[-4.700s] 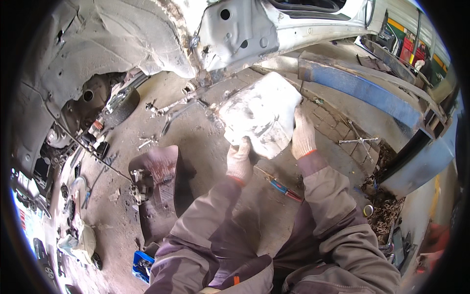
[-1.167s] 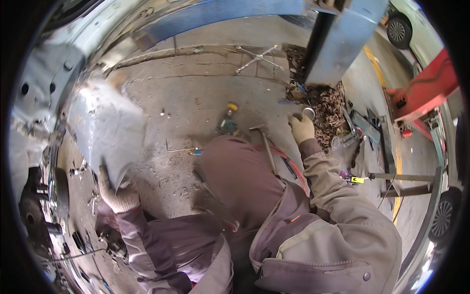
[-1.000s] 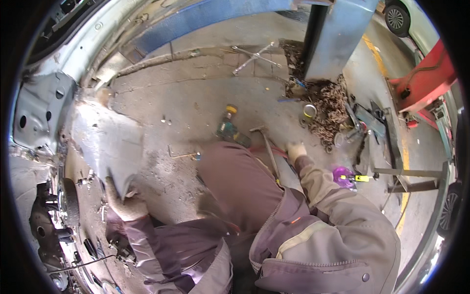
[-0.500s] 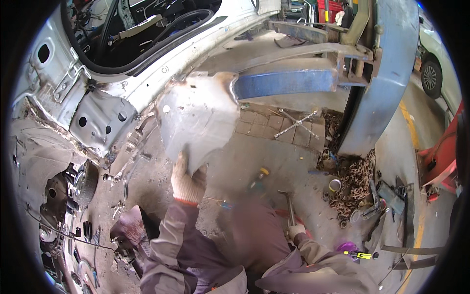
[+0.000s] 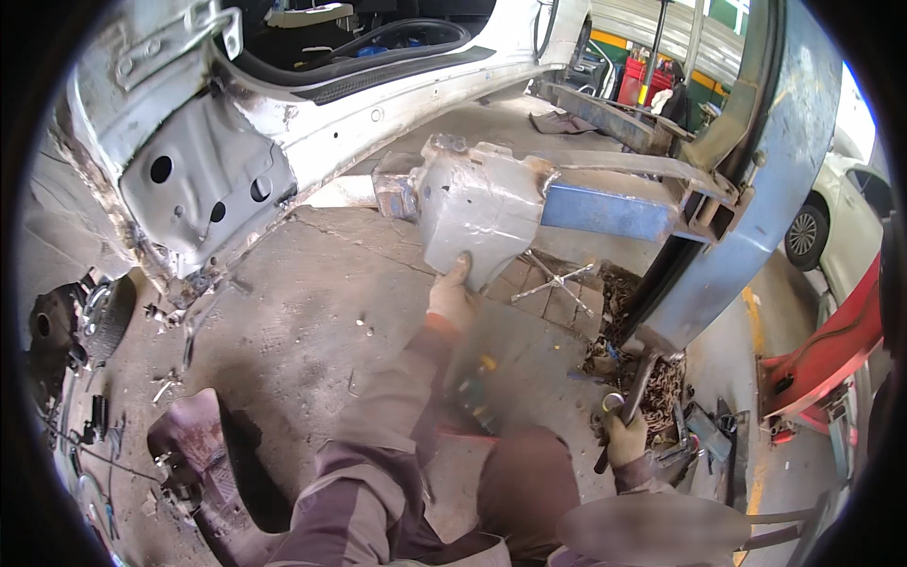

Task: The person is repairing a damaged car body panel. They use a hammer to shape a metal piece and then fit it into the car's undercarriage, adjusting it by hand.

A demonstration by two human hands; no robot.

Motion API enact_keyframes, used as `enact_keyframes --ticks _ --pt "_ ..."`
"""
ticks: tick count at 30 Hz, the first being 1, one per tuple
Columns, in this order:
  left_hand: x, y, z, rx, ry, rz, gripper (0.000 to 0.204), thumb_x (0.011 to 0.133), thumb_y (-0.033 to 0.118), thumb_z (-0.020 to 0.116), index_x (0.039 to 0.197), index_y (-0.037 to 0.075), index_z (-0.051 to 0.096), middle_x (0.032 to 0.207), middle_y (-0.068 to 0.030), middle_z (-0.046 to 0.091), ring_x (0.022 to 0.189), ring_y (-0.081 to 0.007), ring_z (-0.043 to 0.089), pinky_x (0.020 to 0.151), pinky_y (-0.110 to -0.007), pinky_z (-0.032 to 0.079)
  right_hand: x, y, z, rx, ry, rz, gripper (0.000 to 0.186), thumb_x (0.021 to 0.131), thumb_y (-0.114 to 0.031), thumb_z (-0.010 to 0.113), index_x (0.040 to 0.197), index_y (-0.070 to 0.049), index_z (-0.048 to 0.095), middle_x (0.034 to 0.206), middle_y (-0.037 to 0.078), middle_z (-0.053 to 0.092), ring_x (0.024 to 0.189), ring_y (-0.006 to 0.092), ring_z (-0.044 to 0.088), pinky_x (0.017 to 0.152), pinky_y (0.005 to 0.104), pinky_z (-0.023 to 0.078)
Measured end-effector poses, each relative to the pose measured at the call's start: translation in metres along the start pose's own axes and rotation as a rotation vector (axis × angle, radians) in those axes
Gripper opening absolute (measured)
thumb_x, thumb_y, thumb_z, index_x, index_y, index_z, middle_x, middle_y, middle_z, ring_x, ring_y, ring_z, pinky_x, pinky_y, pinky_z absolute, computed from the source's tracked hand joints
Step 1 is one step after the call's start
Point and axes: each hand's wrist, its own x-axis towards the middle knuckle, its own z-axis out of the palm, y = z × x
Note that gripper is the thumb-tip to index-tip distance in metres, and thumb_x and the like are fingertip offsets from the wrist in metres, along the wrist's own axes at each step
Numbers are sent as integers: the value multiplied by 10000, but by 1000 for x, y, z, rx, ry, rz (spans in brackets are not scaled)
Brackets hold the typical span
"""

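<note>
A grey sheet-metal panel (image 5: 477, 208) with a bent, rusty upper edge lies against the blue lift arm (image 5: 614, 208). My left hand (image 5: 455, 300), in a pale glove with an orange cuff, grips its lower edge, thumb on the face toward me. At the lower right my right hand (image 5: 626, 440), gloved too, is closed round the handle of a hammer (image 5: 641, 383). The hammer is raised with its head up, in front of the foot of the blue lift post (image 5: 737, 255) and apart from the panel.
The white car body (image 5: 397, 109) spans the upper left. A cross-shaped wheel wrench (image 5: 557, 280) and rusty chains (image 5: 664, 402) lie near the post. A dark curved liner (image 5: 213, 454) is on the floor at the left. A red machine (image 5: 827, 340) stands at the right.
The hammer has come up off the floor area in my right hand and swung to the right. My left hand still holds the panel, now farther right in view and seen more edge-on.
</note>
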Motion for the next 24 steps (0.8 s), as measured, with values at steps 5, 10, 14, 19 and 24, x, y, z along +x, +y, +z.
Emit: enact_keyframes --ticks 5,10,14,19,24 --pt "67 -37 -14 117 21 41 430 994 223 759 1371 76 613 1247 -68 688 1101 -239 654 902 -428 568 30 -63 28 -17 -76 -229 127 1037 -158 641 1020 -40 599 736 29 586 600 122 589 526 283 483" --pt "103 -70 7 -24 36 -19 530 968 301 794 1385 71 563 1293 -106 647 1105 -293 655 872 -417 574 60 -121 65 -462 -33 -416 196 1026 -144 636 1149 8 625 866 129 730 708 221 709 671 363 583" --pt "116 -89 -4 60 43 114 491 992 366 765 1313 29 611 1194 -107 669 1036 -276 673 815 -401 576 75 -157 109 -891 -89 -615 345 914 -255 740 1143 -14 651 852 206 738 776 370 754 725 440 596" --pt "94 -102 1 202 143 -139 465 1007 421 737 1166 -11 669 1013 -79 705 890 -210 687 702 -370 576 130 -148 124 -1152 -238 -912 386 874 -293 789 1150 -50 671 866 178 722 814 383 725 699 471 575" --pt "102 -89 -2 -60 191 -85 459 992 414 756 1099 -27 685 993 -81 713 867 -187 686 668 -375 575 195 -158 140 -1162 -213 -1150 343 882 -328 777 1063 -64 653 865 183 711 804 400 712 686 504 564"
